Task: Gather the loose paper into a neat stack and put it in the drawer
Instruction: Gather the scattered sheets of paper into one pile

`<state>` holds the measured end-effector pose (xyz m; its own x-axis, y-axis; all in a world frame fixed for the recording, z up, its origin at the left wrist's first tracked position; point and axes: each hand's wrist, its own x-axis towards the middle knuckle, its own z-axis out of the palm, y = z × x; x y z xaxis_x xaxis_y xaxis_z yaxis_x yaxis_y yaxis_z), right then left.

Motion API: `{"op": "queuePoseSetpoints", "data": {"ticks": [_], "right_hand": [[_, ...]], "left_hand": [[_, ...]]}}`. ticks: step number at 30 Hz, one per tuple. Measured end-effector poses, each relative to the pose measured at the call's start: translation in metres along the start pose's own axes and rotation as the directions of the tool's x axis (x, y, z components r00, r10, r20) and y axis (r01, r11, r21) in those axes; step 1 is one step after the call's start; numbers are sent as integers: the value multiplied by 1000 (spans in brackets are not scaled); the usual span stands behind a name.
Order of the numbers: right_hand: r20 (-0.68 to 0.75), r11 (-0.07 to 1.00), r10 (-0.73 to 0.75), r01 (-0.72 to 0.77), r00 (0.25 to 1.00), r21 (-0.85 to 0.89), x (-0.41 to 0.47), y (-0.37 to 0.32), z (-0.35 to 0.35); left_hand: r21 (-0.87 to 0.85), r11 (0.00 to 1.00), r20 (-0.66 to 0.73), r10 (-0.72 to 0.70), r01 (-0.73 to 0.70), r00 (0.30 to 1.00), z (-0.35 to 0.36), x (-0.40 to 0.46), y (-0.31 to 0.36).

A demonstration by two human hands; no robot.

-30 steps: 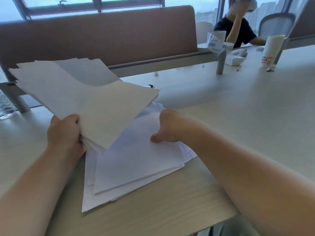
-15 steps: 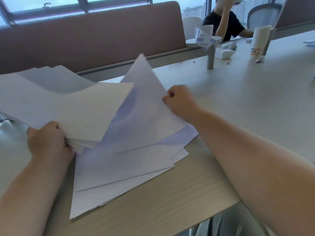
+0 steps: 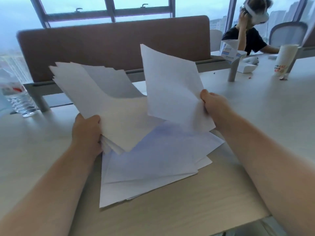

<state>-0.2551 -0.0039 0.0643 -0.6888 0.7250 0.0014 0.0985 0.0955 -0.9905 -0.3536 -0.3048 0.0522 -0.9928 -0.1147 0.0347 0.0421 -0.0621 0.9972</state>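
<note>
Your pile (image 3: 150, 171) of loose sheets lies fanned and askew on the surface (image 3: 187, 217), near its front edge, between your two forearms. Your left hand (image 3: 87, 132) grips a sheaf (image 3: 105, 103) by its near corner, thumb on top, fingers curled beneath; the sheaf is raised clear of the pile and fans out to the left and away from you, its near edge overhanging the pile. Your right hand (image 3: 213, 104) pinches a single sheet (image 3: 172, 86) at its right edge, above the pile's far right side; the sheet stands tilted, its lower part blurred. No drawer in view. Beyond the pile: a brown divider (image 3: 112, 48) across the surface. Left of the divider, a clear bottle (image 3: 18, 97). Right of the divider, a paper cup (image 3: 284, 60), a small box (image 3: 230, 50), and a seated person (image 3: 247, 36).
</note>
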Motion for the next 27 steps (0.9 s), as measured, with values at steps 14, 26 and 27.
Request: {"op": "queuePoseSetpoints", "data": {"ticks": [14,26,27], "right_hand": [[116,1000,-16,13,993,26,-14,6,28],[244,973,-227,230,943,20,-23,9,35],[243,974,-226,211,943,89,-24,7,35]], "left_hand": [[-20,1000,438,3,7,899,22,-30,-3],[78,993,434,-117,92,893,20,-21,-6],[62,994,413,-105,87,905,19,-18,-5]]}}
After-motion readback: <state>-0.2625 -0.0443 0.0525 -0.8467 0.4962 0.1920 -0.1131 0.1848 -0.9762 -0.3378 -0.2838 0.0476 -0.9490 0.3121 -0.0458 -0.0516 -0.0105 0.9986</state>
